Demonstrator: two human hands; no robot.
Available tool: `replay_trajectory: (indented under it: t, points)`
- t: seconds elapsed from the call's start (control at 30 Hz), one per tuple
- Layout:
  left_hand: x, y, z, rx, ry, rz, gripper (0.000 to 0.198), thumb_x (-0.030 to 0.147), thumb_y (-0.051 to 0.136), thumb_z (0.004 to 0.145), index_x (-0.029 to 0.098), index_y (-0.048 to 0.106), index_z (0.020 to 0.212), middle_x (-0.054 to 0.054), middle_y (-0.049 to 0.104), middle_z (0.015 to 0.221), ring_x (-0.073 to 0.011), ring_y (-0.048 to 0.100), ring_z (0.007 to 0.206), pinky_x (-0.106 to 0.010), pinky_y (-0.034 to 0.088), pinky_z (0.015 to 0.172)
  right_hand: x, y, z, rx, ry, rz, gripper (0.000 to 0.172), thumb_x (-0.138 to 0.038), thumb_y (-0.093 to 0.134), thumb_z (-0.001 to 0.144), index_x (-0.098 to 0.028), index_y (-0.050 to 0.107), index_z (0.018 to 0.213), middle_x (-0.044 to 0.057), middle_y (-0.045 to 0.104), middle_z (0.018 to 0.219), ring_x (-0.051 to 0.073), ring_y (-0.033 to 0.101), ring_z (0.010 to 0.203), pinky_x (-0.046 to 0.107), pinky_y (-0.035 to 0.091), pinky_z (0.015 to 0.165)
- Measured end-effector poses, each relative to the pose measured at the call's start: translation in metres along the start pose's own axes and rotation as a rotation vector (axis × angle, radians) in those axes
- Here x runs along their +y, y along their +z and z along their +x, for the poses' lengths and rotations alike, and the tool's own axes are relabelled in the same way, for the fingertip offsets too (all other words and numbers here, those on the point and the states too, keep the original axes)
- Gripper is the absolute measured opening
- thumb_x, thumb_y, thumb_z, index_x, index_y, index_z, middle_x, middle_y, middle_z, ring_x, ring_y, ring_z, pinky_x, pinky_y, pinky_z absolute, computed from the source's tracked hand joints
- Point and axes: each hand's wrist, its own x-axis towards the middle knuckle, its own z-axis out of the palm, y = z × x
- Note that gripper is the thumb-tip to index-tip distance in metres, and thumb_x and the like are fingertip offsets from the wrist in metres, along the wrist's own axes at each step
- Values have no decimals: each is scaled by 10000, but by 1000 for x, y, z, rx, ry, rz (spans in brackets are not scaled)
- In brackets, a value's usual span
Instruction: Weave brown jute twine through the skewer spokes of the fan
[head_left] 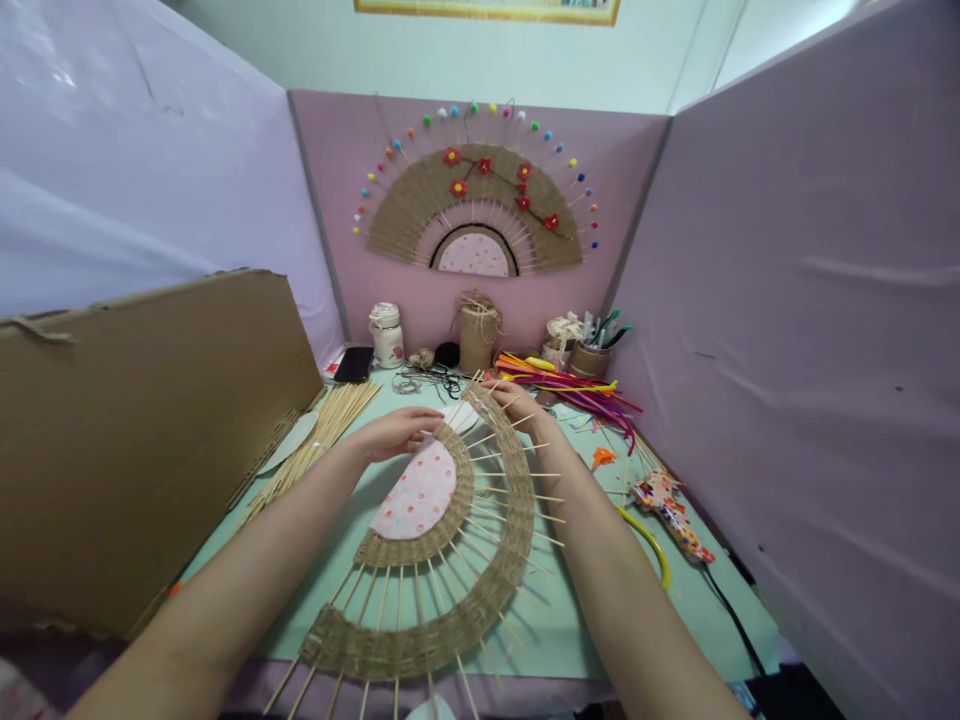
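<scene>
A half-round woven fan (517, 500) is tilted over the table, its thin wooden sticks spreading out through an inner and an outer twine band. Pink fabric with red spots (420, 490) covers its half-circle centre. My left hand (405, 432) grips the fan at the upper corner of the inner part, with the fingertips partly behind it. At the top end of the outer band, the fingers of my right hand (511, 400) are closed on the weave and sticks. A white round piece (460, 417) shows behind the fan between my hands.
A finished fan (420, 205) with red flowers hangs on the pink back panel. Cardboard (150, 430) and bamboo sticks (330, 425) are at left. Pipe cleaners (570, 385), a fabric-covered glue gun (671, 512) and its cord lie right. A white bottle (387, 335) and twine-wrapped container (478, 335) stand behind.
</scene>
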Motion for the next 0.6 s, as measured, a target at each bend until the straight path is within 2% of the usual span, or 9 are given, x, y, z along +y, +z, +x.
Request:
replay_trajectory:
  t: [0.07,0.17,0.3,0.47,0.6]
  points:
    - [11,6,16,79,12,23,318,382,714,670,169,628,890,-47,661,832,-114,593,673,-196,418,564,1,1,1,-22,10,-14,295,-302,777,551,-186,675,803,5,666,712,117,567,596,242,422,578]
    - [23,22,41,194,48,-42,267,405,667,708,158,612,795,-42,642,708,-120,583,620,-210,413,558,2,2,0,-24,11,-11,299,-297,777,556,-182,675,812,5,663,704,121,570,602,249,424,596]
    - [28,45,64,229,121,-88,219,379,615,752,163,596,723,13,541,551,-81,483,474,-197,353,485,0,1,-3,-32,13,-1,316,-296,782,549,-173,672,819,4,657,688,116,563,604,249,417,607]
    - [29,54,66,249,217,-113,137,274,664,697,151,611,722,19,530,543,-62,430,444,-192,305,448,-5,-5,-6,-53,-17,-31,334,-299,790,530,-160,664,807,4,649,702,110,569,642,233,406,613]
    - [31,49,60,258,226,-125,130,251,652,689,140,633,753,9,556,582,-58,430,450,-188,281,424,-11,-13,-10,-12,14,-80,323,-312,784,542,-153,638,782,1,628,706,76,533,590,183,329,492]
